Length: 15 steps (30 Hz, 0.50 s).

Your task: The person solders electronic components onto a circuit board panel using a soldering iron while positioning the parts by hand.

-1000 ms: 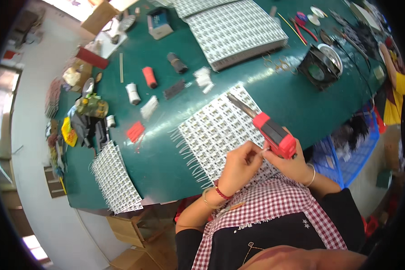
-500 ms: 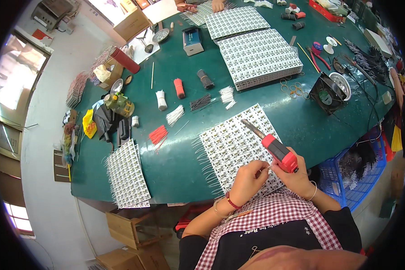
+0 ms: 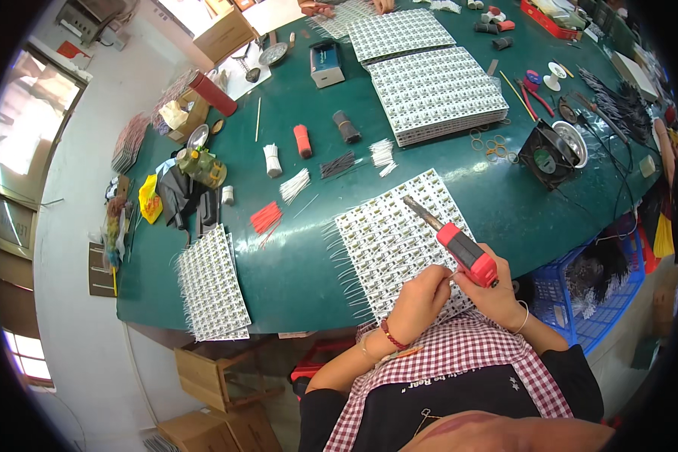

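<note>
My right hand is wrapped round the grip of a red and black soldering gun. Its dark metal tip points away and to the left, over a white panel of small circuit boards. Fingertips pinched together, my left hand is close beside the right one, above the panel's near part. A thin strand that looks like wire shows between the two hands; its ends are hidden. Pale wires stick out along the panel's left edge.
Left lies another wired panel. Beyond are loose red wires, white wires, dark wires and tied bundles. Stacked panels stand farther back. A small fan and pliers lie right; another person's hands work opposite.
The view has shifted slightly. My left hand has turned a little and moved slightly up and right, still pinching; the soldering gun stays nearly in place. The other person's hands have moved.
</note>
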Motion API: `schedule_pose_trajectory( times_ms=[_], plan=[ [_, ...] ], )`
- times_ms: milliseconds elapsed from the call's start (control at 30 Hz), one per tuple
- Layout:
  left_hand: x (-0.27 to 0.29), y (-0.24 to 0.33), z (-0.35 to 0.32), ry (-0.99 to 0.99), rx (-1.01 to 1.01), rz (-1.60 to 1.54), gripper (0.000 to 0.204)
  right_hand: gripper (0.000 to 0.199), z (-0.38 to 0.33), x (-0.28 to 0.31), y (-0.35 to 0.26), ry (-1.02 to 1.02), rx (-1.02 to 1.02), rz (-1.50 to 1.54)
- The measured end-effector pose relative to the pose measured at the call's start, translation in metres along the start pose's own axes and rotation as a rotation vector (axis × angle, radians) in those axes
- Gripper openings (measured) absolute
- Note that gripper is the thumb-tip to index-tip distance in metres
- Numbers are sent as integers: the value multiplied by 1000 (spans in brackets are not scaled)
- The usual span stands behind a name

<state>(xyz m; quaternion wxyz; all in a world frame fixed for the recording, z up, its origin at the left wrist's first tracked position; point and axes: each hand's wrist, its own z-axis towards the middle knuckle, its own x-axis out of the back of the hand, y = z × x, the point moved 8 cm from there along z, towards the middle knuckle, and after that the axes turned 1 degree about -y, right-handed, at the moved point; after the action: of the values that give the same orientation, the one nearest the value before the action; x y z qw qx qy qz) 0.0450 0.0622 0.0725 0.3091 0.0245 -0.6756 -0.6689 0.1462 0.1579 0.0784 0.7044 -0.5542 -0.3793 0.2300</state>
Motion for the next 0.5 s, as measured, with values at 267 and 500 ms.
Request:
schedule_pose_trajectory(
  times_ms=[267,500],
  plan=[
    [-1,6,0,-78,-52,1,12,43,4,-3,-5,-73,-22,47],
    [-6,0,-2,9,-56,-26,13,44,-15,8,28,205,26,-11]
  ],
)
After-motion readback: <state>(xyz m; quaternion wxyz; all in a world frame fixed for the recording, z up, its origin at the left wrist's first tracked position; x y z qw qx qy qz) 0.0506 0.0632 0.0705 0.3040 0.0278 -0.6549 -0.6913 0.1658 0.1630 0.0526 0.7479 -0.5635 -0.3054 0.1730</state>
